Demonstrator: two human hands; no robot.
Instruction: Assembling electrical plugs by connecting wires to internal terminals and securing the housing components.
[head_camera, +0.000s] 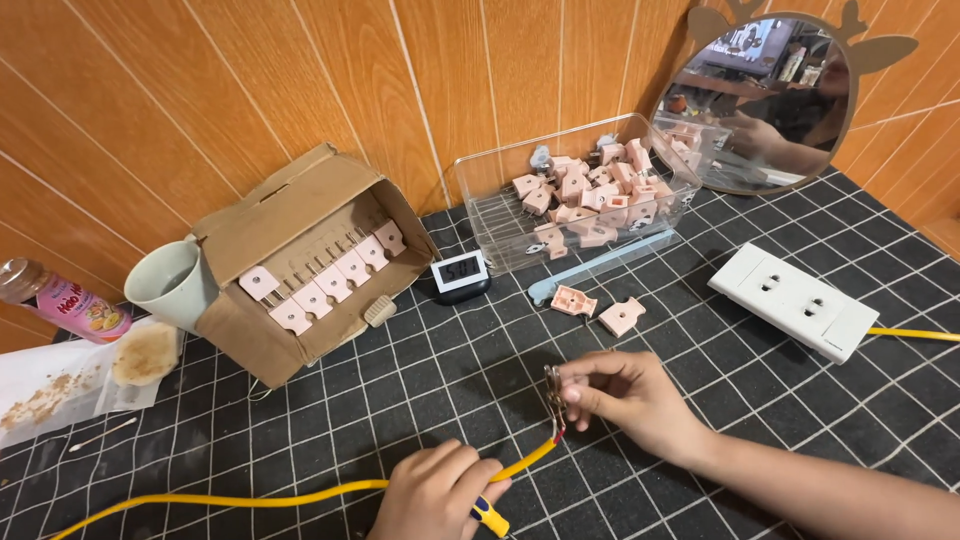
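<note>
My left hand (435, 492) is closed around a yellow cable (250, 499) near its end, with a yellow and blue tool handle (489, 516) sticking out under the fingers. My right hand (620, 398) pinches small metal prongs (553, 395) at the cable's stripped tip, just above the black gridded mat (420, 375). Two loose pink plug pieces (597, 308) lie on the mat beyond my right hand.
An open cardboard box (290, 250) holds a row of pink plug parts. A clear plastic bin (570, 195) holds several more. A small digital display (460, 272), white socket strip (795, 300), white cup (170, 285), bottle (60, 298) and round mirror (765, 100) stand around.
</note>
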